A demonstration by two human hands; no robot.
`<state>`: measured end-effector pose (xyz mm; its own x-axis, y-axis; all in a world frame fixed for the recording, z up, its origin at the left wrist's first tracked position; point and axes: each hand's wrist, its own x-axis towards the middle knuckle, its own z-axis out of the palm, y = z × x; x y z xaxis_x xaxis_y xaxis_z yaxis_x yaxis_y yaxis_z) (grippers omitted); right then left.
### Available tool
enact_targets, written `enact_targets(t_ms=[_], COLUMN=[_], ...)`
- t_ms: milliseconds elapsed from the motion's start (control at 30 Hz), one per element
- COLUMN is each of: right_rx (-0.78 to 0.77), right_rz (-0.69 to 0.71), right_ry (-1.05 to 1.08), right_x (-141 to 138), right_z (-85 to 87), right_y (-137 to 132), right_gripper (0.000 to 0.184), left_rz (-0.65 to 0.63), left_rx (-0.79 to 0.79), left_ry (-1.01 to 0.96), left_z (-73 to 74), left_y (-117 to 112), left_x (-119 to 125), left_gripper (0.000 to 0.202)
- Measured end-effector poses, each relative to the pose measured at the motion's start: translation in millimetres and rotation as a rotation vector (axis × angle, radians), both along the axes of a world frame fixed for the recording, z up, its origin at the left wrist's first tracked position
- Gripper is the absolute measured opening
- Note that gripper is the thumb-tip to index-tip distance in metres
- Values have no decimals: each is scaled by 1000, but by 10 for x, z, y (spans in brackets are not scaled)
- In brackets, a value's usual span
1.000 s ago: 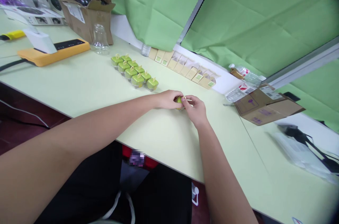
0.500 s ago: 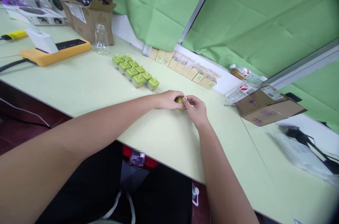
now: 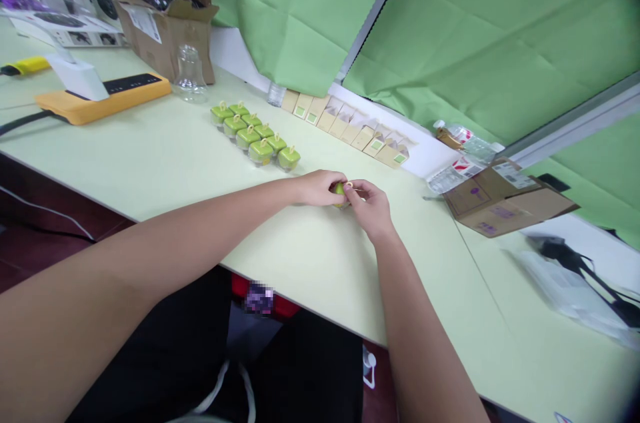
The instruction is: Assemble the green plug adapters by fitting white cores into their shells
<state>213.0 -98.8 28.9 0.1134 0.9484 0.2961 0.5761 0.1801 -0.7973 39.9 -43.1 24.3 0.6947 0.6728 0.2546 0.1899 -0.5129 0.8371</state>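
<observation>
Both hands meet over a small clear container with a green lid (image 3: 339, 190) on the table (image 3: 320, 243). From the left side, my left hand (image 3: 321, 188) is closed round it. The thumb and forefinger of my right hand (image 3: 369, 204) pinch the pale loop on top of the lid. My fingers hide most of this container. Several matching green-lidded containers (image 3: 261, 152), each with a pale loop on top, stand in two rows to the left of my hands.
Small tan cartons (image 3: 353, 132) line the wall behind. On the left are an orange power strip (image 3: 107, 100), a clear bottle (image 3: 190, 73) and a full cardboard box (image 3: 167, 40). Plastic bottles (image 3: 457, 166), another cardboard box (image 3: 503, 196) and a black strap on plastic (image 3: 575, 270) lie right.
</observation>
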Motion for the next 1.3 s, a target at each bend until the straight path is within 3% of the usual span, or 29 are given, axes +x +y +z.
enact_targets(t_ms=[1300], right_rx=[1], right_rz=[16], right_ry=[12], right_x=[5], right_z=[-14], right_y=[14], right_gripper=[30], left_rz=[-2], left_rx=[5], left_ry=[5], left_z=[19], left_y=[-9], left_x=[-9], left_gripper=[26])
